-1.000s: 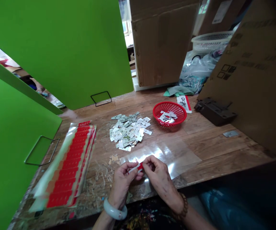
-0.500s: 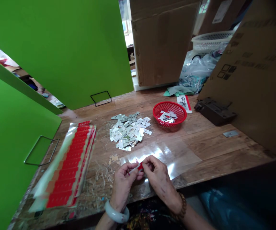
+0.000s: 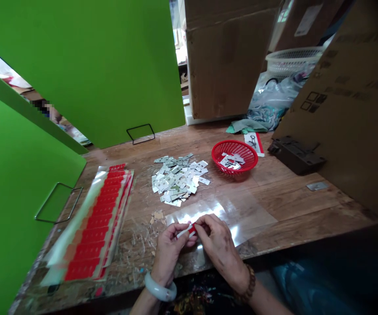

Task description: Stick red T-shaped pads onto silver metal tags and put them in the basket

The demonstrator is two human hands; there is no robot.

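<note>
My left hand (image 3: 172, 247) is closed, pinching a small flat silvery-white plate (image 3: 183, 231) between thumb and fingers. At its right end sits a bit of red film (image 3: 192, 228). The fingertips of my right hand (image 3: 218, 240) pinch that red end, partly hiding it. Both hands are over a clear plastic sheet (image 3: 251, 218) near the table's front edge. Beyond them lies a heap of small metal plates with holes (image 3: 179, 179). To the left are stacked strips of red film pieces on clear backing (image 3: 93, 223).
A red plastic basket (image 3: 256, 162) holds several plates. Behind it are a printed card (image 3: 253, 144) and a dark metal block (image 3: 295, 154). One loose plate (image 3: 317, 186) lies at the right. Green panels (image 3: 87, 65) and cardboard boxes (image 3: 228, 65) border the wooden table (image 3: 274, 183).
The view has shifted slightly, so things on the table appear a little to the right. Both hands stay at the same plate, with only a small change at the fingertips.
</note>
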